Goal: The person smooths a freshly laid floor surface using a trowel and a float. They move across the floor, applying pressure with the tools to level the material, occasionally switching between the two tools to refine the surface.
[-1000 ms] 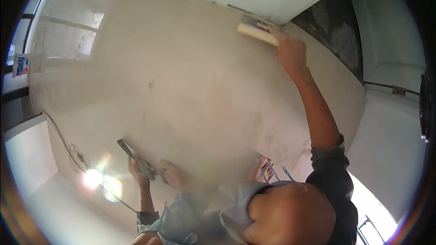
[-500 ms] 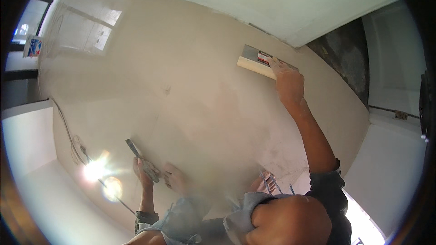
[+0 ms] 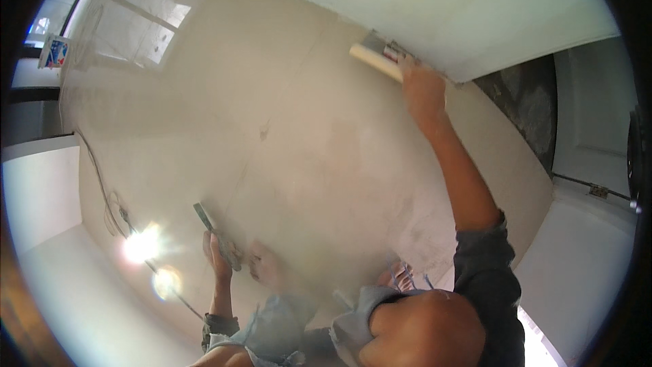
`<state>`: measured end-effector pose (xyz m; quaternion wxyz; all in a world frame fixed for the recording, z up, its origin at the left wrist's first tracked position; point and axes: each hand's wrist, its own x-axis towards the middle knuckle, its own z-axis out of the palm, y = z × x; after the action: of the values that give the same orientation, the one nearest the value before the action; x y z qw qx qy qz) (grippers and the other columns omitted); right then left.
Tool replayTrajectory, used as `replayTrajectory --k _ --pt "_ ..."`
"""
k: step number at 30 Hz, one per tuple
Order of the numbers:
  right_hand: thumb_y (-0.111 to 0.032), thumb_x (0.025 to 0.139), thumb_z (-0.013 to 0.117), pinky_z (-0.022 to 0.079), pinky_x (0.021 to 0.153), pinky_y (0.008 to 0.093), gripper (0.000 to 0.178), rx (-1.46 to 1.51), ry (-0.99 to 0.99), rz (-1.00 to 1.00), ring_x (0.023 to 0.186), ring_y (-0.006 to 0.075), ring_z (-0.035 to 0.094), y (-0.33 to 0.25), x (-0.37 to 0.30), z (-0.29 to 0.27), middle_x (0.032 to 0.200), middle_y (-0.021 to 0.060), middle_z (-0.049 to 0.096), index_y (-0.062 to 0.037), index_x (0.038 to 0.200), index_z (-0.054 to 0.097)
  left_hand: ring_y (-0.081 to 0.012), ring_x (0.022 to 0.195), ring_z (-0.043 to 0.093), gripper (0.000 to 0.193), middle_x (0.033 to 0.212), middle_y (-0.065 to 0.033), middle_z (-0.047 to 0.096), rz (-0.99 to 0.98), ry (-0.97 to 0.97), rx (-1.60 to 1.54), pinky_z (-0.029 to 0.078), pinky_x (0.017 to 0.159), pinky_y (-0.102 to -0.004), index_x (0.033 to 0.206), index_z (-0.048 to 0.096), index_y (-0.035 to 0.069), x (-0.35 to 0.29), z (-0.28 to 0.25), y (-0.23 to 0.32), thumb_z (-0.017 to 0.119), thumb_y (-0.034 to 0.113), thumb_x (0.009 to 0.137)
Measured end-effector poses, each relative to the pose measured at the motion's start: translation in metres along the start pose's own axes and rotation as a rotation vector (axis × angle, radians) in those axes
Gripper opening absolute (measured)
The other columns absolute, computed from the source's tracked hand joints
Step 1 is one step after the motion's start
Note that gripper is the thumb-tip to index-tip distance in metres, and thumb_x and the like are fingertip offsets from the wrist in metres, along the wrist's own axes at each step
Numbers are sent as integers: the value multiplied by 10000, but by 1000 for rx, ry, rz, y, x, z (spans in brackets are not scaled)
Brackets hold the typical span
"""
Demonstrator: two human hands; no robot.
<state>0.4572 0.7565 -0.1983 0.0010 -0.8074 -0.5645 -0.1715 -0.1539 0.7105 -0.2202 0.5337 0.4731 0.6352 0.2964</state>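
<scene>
We note right hand (image 3: 424,95) closed round a wide trowel (image 3: 375,60), which juts forward-left of it near the white wall (image 3: 441,13); left hand (image 3: 219,259) clasping a narrow scraper (image 3: 202,215), its tip ahead.

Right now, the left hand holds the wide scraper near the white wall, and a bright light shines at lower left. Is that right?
No: in the head view it is the right hand that holds the wide scraper near the white wall; the bright light does shine at lower left.
</scene>
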Motion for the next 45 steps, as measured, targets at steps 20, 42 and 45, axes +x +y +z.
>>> replayTrajectory --k 20,42,45 --pt "-147 987 593 614 736 494 202 66 -143 24 850 336 777 -50 46 4 888 141 765 -58 1079 749 -122 660 557 362 781 -37 534 42 12 45 458 564 -288 1010 562 35 3 -9 -5 439 359 1114" --pt "-123 944 674 643 765 471 123 97 -305 135 921 318 786 -47 93 -6 944 112 775 -111 1023 767 -95 694 511 350 810 -29 543 23 8 108 434 608 -278 1016 568 27 5 -7 -10 461 348 1105" --pt "-123 952 658 639 749 465 118 96 -249 125 917 317 786 -68 66 -8 957 132 777 -108 970 774 -98 684 527 354 810 -33 550 17 -8 54 439 599 -274 1030 571 28 -2 -9 -4 461 355 1111"
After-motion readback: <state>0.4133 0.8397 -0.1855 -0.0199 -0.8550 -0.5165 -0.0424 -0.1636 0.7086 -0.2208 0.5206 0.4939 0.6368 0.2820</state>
